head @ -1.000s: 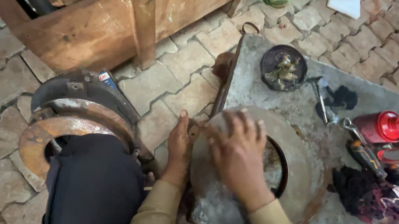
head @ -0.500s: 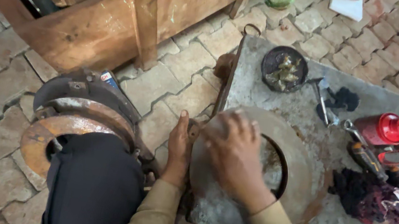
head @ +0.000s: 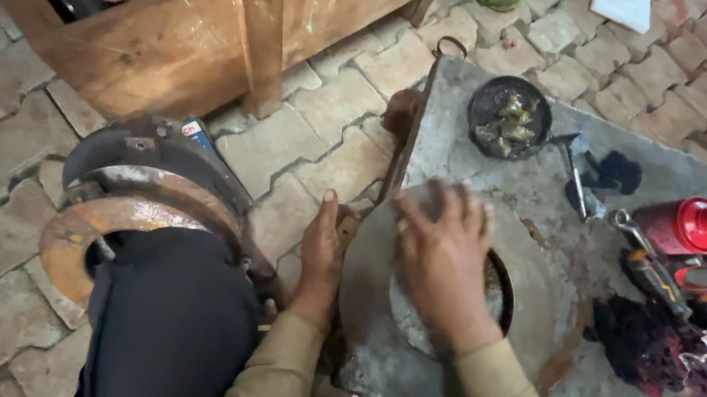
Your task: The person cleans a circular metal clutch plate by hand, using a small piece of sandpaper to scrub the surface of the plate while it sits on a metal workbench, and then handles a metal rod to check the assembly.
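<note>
Grey metal disc lying flat on the counter, pinned under right hand with fingers spread, steadied at its left rim by flat left hand.

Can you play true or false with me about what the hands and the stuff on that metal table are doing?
1. The right hand lies flat on a big grey metal disc. True.
2. The left hand is holding the red oil can. False: it rests at the disc's left edge, and the oil can stands apart at the right of the metal table.
3. A small dark bowl sits on the table beyond the disc. True.
4. The rusty discs are stacked on the table. False: they sit on the paving-stone floor, left of the table.
5. A dark rag lies right of the disc. True.
</note>
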